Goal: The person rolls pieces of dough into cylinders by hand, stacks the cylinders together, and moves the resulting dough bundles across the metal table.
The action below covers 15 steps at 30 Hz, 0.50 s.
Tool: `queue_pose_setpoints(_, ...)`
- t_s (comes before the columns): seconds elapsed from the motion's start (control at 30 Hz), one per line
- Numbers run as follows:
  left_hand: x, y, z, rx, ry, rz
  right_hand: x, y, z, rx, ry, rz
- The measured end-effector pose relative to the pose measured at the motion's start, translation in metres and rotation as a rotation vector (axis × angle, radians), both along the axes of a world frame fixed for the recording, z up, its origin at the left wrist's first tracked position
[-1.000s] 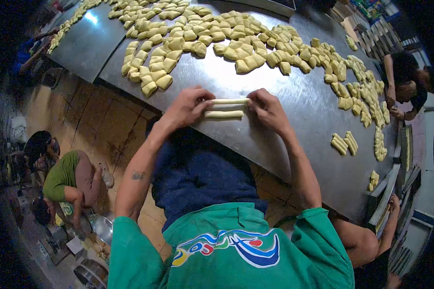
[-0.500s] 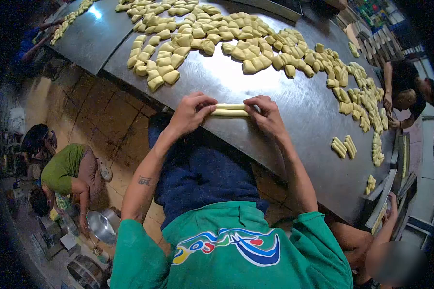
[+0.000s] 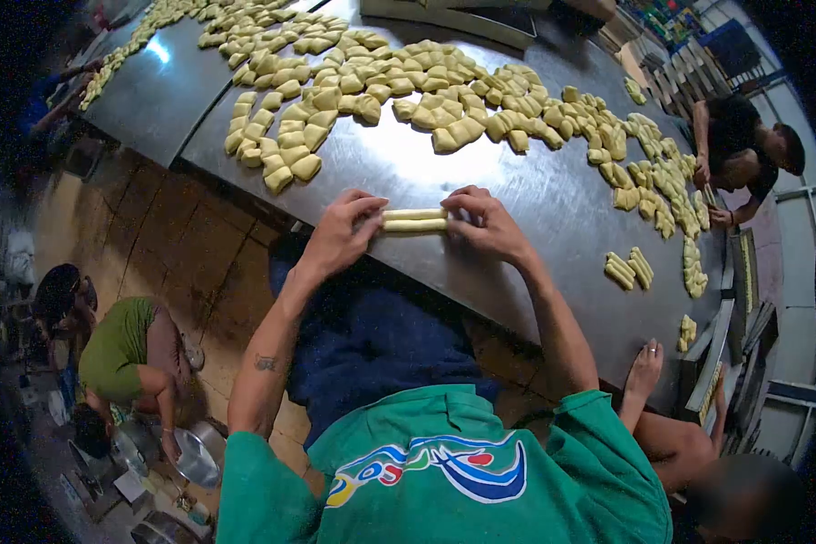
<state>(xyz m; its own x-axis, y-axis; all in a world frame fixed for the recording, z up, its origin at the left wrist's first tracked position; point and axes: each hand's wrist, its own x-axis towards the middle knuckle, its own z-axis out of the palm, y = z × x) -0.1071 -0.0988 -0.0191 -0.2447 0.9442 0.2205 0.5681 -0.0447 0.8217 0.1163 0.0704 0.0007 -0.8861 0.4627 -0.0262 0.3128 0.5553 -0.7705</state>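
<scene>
Two pale yellow dough rolls lie side by side near the front edge of the steel table. My left hand pinches their left ends and my right hand pinches their right ends. Both hands rest on the table surface, fingers curled over the tips of the rolls.
Several cut dough pieces cover the far half of the table. A few shaped rolls lie to the right. Another person's hand rests on the table's right edge. A person in black works at the far right; a person in green crouches on the floor.
The two rolls, apart a second ago, now lie pressed together with both hands on their ends. A co-worker's hand has come onto the table edge at the right.
</scene>
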Motion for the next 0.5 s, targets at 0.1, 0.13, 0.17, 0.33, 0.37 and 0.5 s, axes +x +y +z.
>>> queue_pose_setpoints(0.1,0.008,0.001,0.002,0.087,0.108,-0.064,-0.007,-0.007,-0.007,0.209,0.009,0.053)
queue_pose_setpoints(0.13,0.013,0.004,0.005,0.101,0.130,-0.098,-0.010,-0.012,-0.010,0.416,0.035,0.074)
queue_pose_setpoints(0.17,0.016,0.006,0.003,0.045,0.173,-0.129,-0.014,-0.017,-0.014,0.523,0.023,0.107)
queue_pose_setpoints(0.33,0.013,0.013,0.009,-0.022,0.207,-0.214,-0.005,-0.009,-0.003,0.540,-0.144,0.147)
queue_pose_setpoints(0.37,0.012,0.021,0.015,0.024,0.201,-0.198,-0.006,-0.002,-0.001,0.550,-0.044,0.117)
queue_pose_setpoints(0.5,0.004,0.041,0.007,0.064,0.201,-0.205,-0.013,0.015,-0.019,0.544,0.048,0.085)
